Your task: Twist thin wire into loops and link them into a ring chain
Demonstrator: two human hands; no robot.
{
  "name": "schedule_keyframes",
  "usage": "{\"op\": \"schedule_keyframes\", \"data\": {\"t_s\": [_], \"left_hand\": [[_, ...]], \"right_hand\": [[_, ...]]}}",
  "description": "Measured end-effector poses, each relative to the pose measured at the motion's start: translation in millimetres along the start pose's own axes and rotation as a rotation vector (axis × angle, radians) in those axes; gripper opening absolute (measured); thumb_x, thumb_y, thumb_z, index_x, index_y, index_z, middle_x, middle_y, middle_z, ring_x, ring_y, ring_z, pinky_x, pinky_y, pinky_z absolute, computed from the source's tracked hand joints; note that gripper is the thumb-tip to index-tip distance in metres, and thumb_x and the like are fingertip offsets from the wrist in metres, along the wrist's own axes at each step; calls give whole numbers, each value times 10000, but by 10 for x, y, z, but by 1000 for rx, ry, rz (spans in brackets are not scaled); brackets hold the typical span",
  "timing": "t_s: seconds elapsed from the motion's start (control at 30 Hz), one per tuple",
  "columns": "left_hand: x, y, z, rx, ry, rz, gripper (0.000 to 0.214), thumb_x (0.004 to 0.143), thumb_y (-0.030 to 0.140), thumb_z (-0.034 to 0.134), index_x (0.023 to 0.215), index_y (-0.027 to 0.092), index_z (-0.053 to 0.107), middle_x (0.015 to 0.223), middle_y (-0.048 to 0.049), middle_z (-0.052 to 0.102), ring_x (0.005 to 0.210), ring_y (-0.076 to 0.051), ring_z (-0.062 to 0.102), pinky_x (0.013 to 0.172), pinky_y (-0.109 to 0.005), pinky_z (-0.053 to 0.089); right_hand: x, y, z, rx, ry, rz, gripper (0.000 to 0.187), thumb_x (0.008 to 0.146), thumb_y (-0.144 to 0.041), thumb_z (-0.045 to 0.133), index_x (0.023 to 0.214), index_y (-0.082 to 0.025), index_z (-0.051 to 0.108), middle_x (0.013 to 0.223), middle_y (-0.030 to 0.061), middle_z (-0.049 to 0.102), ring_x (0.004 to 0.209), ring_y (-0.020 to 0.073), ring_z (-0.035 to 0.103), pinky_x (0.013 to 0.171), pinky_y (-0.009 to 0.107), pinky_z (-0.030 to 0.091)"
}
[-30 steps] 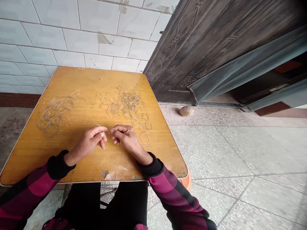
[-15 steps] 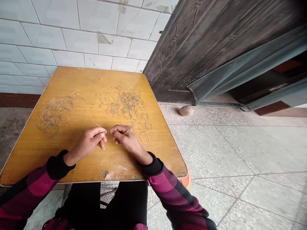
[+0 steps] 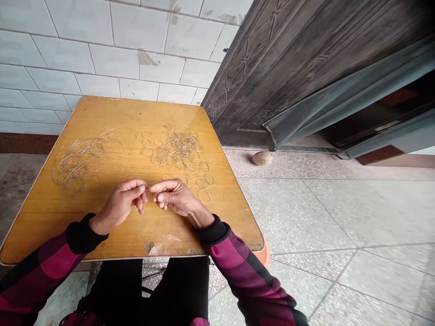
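Observation:
My left hand (image 3: 121, 202) and my right hand (image 3: 175, 196) meet above the middle of a yellow wooden tabletop (image 3: 41, 222), their fingertips almost touching. Both pinch a thin silver wire (image 3: 148, 187), which is barely visible between the fingers. A tangled heap of loose wire (image 3: 76, 164) lies to the left, beyond my left hand. Beyond my right hand lies a cluster of small wire rings (image 3: 178, 149). Separate rings (image 3: 204, 196) lie just past my right hand, apart from it.
A white tile wall (image 3: 102, 59) rises behind the table, and a dark carved wooden door (image 3: 272, 77) stands at the right. A small round ball (image 3: 262, 158) rests on the terrazzo floor (image 3: 322, 213). An orange stool rim (image 3: 264, 256) shows under the table's right corner.
My hands have drawn slightly closer, with the fingers turned toward each other. The wire loop visible above my left hand earlier is now much harder to see.

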State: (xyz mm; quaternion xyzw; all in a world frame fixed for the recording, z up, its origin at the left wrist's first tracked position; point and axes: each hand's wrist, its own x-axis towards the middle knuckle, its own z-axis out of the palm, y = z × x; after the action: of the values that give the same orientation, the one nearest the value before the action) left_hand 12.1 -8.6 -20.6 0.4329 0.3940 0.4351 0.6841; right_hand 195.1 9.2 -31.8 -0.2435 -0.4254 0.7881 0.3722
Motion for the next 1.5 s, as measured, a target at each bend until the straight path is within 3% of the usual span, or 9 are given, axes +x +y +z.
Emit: {"op": "schedule_keyframes", "data": {"t_s": [0.37, 1.07, 1.27, 1.4, 1.5], "left_hand": [[5, -24, 22, -20, 52, 26, 222, 752, 351, 678, 735, 146, 597, 584, 22, 582, 401, -79, 490, 387, -218, 445], [-18, -2, 85, -63, 98, 69, 231, 739, 352, 690, 726, 142, 595, 563, 37, 565, 398, -67, 478, 391, -210, 455], [16, 10, 109, -93, 118, 98, 221, 748, 335, 689, 724, 139, 591, 592, 25, 567, 455, -70, 491, 435, -206, 465], [19, 8, 73, -18, 113, 89, 237, 807, 372, 632, 832, 139, 598, 687, -1, 607, 504, -82, 538, 467, -211, 474], [4, -8, 16, 210, 89, 79, 320, 865, 426, 550, 1032, 154, 570, 909, -60, 658, 550, -105, 600, 485, -239, 499]], "right_hand": [[49, 73, 64, 92, 155, 2, 285, 528, -328, 886, 745, -199, 754, 641, -24, 710, 472, 39, 597, 432, 122, 476], [87, 145, 96, 183, 173, -72, 258, 578, -310, 873, 768, -207, 733, 648, -50, 693, 504, 26, 607, 499, 108, 516], [98, 100, 129, 195, 187, -47, 303, 549, -303, 884, 798, -205, 741, 693, -25, 728, 572, 71, 675, 510, 131, 553], [108, 61, 117, 147, 269, -70, 296, 570, -324, 869, 794, -181, 738, 708, -10, 737, 577, 70, 677, 532, 133, 561], [101, 10, 68, 133, 326, -71, 283, 581, -325, 862, 775, -164, 734, 682, -12, 729, 539, 55, 656, 503, 115, 542]]}}
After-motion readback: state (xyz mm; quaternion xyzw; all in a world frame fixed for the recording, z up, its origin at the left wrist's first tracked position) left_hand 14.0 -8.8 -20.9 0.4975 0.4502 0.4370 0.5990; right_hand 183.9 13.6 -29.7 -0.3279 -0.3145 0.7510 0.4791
